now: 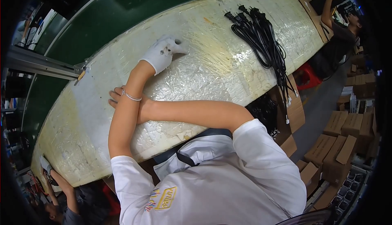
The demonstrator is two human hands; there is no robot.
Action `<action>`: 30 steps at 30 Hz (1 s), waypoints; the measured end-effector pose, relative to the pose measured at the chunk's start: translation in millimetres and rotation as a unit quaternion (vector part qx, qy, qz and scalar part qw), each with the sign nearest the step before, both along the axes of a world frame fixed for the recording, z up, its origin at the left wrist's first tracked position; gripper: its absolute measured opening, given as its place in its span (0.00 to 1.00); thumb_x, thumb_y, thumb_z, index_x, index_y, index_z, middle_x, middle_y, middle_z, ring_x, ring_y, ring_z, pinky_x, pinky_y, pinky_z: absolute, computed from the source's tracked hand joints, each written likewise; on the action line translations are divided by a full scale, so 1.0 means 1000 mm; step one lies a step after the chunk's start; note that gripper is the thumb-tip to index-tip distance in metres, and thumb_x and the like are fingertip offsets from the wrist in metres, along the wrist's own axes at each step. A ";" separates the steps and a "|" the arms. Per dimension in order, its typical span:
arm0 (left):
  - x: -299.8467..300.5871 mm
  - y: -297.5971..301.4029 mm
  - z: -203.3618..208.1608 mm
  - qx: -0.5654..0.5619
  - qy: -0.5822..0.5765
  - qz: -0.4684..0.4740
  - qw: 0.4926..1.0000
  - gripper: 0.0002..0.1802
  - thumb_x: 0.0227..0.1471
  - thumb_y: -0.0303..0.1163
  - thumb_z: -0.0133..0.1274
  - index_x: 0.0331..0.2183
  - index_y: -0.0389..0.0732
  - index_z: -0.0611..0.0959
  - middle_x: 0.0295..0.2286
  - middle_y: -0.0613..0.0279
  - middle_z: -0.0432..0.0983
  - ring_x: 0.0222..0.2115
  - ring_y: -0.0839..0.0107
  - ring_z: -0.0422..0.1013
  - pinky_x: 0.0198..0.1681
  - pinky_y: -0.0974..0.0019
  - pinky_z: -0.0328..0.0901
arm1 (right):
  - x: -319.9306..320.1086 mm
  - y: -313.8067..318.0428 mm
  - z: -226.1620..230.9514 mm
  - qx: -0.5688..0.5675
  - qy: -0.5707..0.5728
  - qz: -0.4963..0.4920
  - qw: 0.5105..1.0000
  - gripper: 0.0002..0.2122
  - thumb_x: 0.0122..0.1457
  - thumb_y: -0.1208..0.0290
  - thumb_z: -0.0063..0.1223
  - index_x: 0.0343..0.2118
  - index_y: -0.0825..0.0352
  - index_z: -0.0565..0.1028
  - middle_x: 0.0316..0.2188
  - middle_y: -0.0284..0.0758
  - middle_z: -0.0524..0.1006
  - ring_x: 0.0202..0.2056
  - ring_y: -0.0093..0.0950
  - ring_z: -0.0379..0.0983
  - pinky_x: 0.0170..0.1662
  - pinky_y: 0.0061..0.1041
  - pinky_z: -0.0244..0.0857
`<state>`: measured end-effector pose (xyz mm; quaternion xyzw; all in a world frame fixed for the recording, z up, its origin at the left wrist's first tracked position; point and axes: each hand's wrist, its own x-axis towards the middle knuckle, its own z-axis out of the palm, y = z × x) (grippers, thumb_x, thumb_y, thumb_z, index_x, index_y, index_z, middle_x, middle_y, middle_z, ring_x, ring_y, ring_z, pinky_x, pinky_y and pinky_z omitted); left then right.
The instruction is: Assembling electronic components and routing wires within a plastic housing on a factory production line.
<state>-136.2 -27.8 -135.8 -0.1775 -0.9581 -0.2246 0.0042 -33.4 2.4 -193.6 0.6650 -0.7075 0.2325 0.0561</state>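
My arms cross over the plastic-covered table, the left forearm lying above the right wrist. My left hand (pixel 161 54), in a white glove with dark smudges, rests on the table with its fingers stretched toward a spread of thin pale cable ties (pixel 212 51). I see nothing held in it. My right hand (pixel 117 96) is bare and reaches past the left forearm; its visible fingers are apart, while the palm is hidden under that forearm. Beyond the cable ties, to the right, lies a bundle of black power cords (pixel 259 37) with plugs at the far end.
The cords' white connectors (pixel 287 121) hang over the table's near edge above an open cardboard box (pixel 295 106). A metal post (pixel 45 63) stands at the left. People sit at both table ends. Cartons (pixel 335 155) and a red stool (pixel 307 77) are at the right.
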 end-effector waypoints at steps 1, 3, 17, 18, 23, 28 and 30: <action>0.001 0.001 -0.001 0.007 0.000 -0.003 1.000 0.23 0.46 0.16 0.43 0.38 0.49 0.86 0.46 0.56 0.74 0.50 0.56 0.66 0.57 0.62 0.59 | 0.000 0.000 -0.001 0.001 -0.003 0.002 1.000 0.35 0.52 0.48 0.45 0.55 0.73 0.64 0.57 0.48 0.61 0.57 0.43 0.55 0.62 0.43 0.47; 0.001 0.001 -0.003 0.014 0.000 -0.006 1.000 0.25 0.44 0.14 0.42 0.37 0.49 0.86 0.46 0.57 0.74 0.50 0.56 0.66 0.57 0.62 0.59 | 0.001 -0.001 -0.001 -0.002 -0.005 0.004 1.000 0.35 0.52 0.48 0.45 0.55 0.73 0.64 0.57 0.48 0.61 0.57 0.43 0.55 0.62 0.43 0.47; 0.000 0.006 0.000 0.037 -0.037 0.002 0.999 0.14 0.52 0.23 0.45 0.36 0.47 0.84 0.47 0.61 0.73 0.52 0.57 0.65 0.57 0.61 0.59 | 0.000 0.000 0.000 0.015 -0.015 0.013 1.000 0.35 0.53 0.47 0.44 0.57 0.73 0.63 0.60 0.50 0.59 0.60 0.46 0.53 0.63 0.44 0.45; 0.000 0.007 0.000 0.037 -0.037 0.002 0.999 0.14 0.52 0.23 0.45 0.36 0.47 0.84 0.47 0.61 0.73 0.52 0.57 0.65 0.57 0.61 0.59 | 0.000 0.000 0.000 0.016 -0.015 0.013 1.000 0.36 0.53 0.47 0.44 0.57 0.73 0.63 0.60 0.50 0.59 0.60 0.46 0.53 0.63 0.44 0.45; 0.004 0.011 0.004 0.015 -0.039 0.020 0.999 0.12 0.55 0.32 0.48 0.42 0.48 0.80 0.47 0.60 0.70 0.52 0.57 0.64 0.57 0.56 0.58 | -0.001 0.000 0.000 0.023 -0.024 0.019 0.999 0.36 0.52 0.47 0.44 0.57 0.73 0.62 0.60 0.50 0.59 0.60 0.46 0.53 0.63 0.44 0.46; 0.005 0.010 -0.003 0.039 -0.034 0.044 0.998 0.08 0.53 0.33 0.51 0.37 0.45 0.80 0.45 0.59 0.71 0.51 0.57 0.64 0.56 0.55 0.59 | -0.001 -0.001 -0.001 0.013 -0.033 0.018 0.999 0.36 0.52 0.47 0.45 0.57 0.73 0.62 0.60 0.50 0.59 0.61 0.46 0.53 0.63 0.44 0.46; 0.005 0.012 0.000 0.046 -0.026 0.046 0.998 0.07 0.52 0.33 0.52 0.34 0.44 0.79 0.45 0.59 0.71 0.51 0.57 0.64 0.55 0.54 0.59 | -0.001 0.000 -0.001 0.010 -0.033 0.019 0.999 0.36 0.52 0.47 0.45 0.57 0.73 0.62 0.60 0.50 0.59 0.61 0.46 0.53 0.63 0.44 0.45</action>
